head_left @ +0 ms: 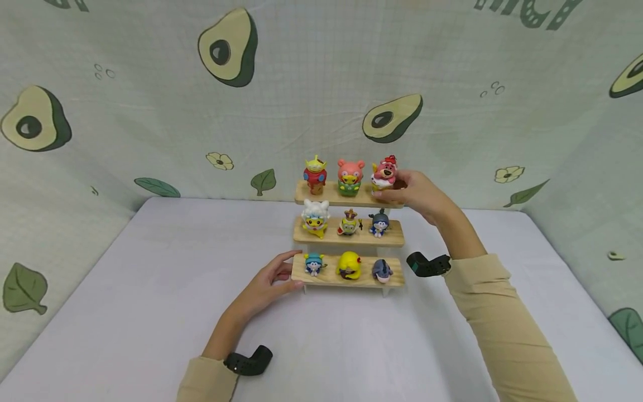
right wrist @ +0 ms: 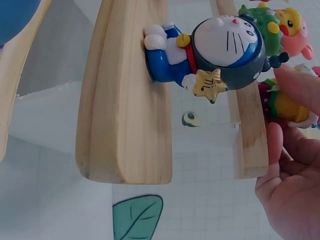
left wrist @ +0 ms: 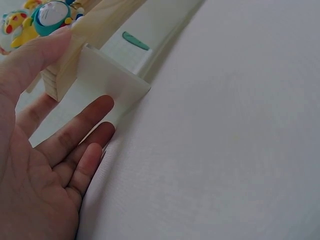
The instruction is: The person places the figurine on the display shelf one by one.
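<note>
A three-tier wooden display stand [head_left: 366, 269] carries small figurines in rows. On the top board's right end stands a pink bear figurine [head_left: 385, 172] with a red top; my right hand [head_left: 422, 194] holds it between thumb and fingers. The right wrist view shows only the figurine's lower part [right wrist: 296, 107] between the fingers. My left hand [head_left: 267, 286] grips the left end of the bottom board, thumb on its front edge and index finger against the other side. Its other fingers [left wrist: 82, 122] extend loosely beside the stand's white support [left wrist: 107, 77].
Beside the bear stand a pink-hooded figurine [head_left: 350, 177] and a three-eyed figurine [head_left: 315, 176]. The middle board bears a dark-capped blue cat figurine [right wrist: 225, 47] at its right end. A grey donkey figurine [head_left: 382, 271] sits below. An avocado-print cloth [head_left: 301, 100] hangs behind the white table [head_left: 201, 245].
</note>
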`<state>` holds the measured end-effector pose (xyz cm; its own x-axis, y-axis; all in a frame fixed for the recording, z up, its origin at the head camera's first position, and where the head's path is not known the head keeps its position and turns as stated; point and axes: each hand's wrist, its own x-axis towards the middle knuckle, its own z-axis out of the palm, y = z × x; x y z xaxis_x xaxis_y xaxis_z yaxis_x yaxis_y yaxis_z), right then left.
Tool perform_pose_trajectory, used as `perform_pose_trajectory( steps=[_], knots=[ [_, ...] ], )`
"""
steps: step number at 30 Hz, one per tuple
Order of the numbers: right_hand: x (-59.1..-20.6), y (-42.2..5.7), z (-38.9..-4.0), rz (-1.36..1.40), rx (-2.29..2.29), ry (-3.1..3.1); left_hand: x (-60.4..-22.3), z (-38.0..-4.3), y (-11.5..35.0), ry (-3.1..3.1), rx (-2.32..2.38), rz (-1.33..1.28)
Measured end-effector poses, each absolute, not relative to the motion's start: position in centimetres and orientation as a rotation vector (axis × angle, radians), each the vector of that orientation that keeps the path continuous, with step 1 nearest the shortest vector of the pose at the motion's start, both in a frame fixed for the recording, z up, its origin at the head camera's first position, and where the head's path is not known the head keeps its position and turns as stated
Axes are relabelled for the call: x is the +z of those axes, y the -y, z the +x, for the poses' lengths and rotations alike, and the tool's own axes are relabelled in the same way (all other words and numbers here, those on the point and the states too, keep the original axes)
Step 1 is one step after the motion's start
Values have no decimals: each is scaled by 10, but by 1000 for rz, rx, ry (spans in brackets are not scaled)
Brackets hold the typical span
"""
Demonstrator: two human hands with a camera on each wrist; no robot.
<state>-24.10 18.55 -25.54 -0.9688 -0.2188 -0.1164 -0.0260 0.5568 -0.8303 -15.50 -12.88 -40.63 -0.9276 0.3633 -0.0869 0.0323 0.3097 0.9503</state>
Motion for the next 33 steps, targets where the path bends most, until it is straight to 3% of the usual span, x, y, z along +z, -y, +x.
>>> perform_pose_trajectory(
  steps=[33],
  knots=[
    [-254,-182,-239,-275,-1311,-2644,-405,-158,130,-2300,1660,398]
  ],
)
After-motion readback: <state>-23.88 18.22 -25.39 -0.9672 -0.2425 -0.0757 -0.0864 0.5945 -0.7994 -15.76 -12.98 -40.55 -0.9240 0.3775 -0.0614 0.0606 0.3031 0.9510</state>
